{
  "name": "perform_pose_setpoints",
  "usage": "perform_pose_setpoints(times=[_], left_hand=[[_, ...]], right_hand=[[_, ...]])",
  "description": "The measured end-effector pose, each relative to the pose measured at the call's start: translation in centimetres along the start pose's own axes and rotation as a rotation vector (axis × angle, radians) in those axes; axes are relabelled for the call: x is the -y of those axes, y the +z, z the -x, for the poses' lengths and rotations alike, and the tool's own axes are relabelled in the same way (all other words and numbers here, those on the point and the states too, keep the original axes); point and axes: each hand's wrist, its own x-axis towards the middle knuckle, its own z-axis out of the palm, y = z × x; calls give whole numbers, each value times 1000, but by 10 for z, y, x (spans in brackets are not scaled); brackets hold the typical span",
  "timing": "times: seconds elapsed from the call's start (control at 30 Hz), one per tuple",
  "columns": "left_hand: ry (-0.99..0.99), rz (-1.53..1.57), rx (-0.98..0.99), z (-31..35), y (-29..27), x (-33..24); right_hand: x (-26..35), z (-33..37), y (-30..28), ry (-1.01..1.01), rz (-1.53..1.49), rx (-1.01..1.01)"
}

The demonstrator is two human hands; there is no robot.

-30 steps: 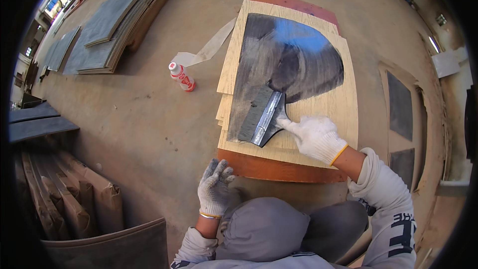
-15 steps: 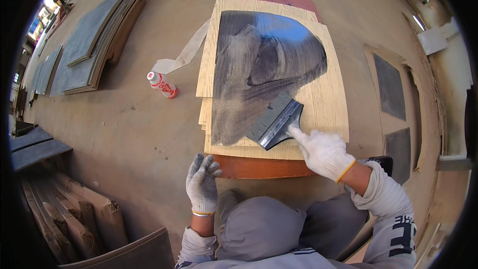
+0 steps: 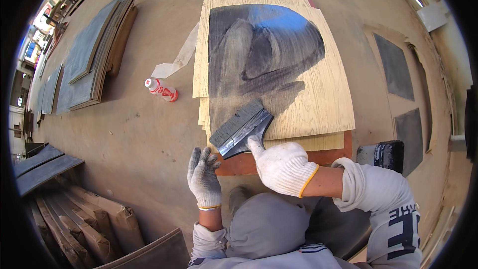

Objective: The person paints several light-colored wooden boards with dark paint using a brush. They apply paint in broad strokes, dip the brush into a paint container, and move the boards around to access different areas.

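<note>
My right hand point(image 3: 286, 167), in a white knit glove, grips the handle of a wide black squeegee point(image 3: 242, 128). The squeegee's flat blade rests near the front left corner of a pale wood-grain panel point(image 3: 323, 104). Dark wet coating point(image 3: 269, 50) is smeared over much of this panel, thickest at the far side, and bare grain shows along the right. My left hand point(image 3: 205, 174), gloved with greyed fingertips, is held up beside the panel's near left corner. Its fingers are loosely bent and apart, holding nothing.
Under the panel lie more panels and a reddish-brown board point(image 3: 239, 164). Left of them is a white-and-red bottle point(image 3: 162, 90). Dark boards point(image 3: 94, 45) are stacked far left, brown wrapped packages point(image 3: 107, 214) near left. A black-smeared container point(image 3: 388, 155) stands by my right forearm.
My right hand and the squeegee have moved left and toward me, across to the panel's near left side. A dark streak now ends mid-panel. My left hand has barely moved.
</note>
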Motion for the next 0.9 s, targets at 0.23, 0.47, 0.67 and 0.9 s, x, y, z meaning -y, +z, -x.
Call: perform_pose_setpoints(times=[0.23, 0.47, 0.67, 0.9], left_hand=[[31, -19, -22, -5, -34, -9], [48, -118, 24, -8, -1, -14], [98, -252, 37, 0, 26, -15], [152, -391, -9, 12, 21, -17]], right_hand=[[-68, 68, 47, 157, 209, -284], [-87, 95, 39, 160, -34, -315], [-85, 88, 8, 194, -445, -229], [-118, 67, 16, 403, -554, -264]])
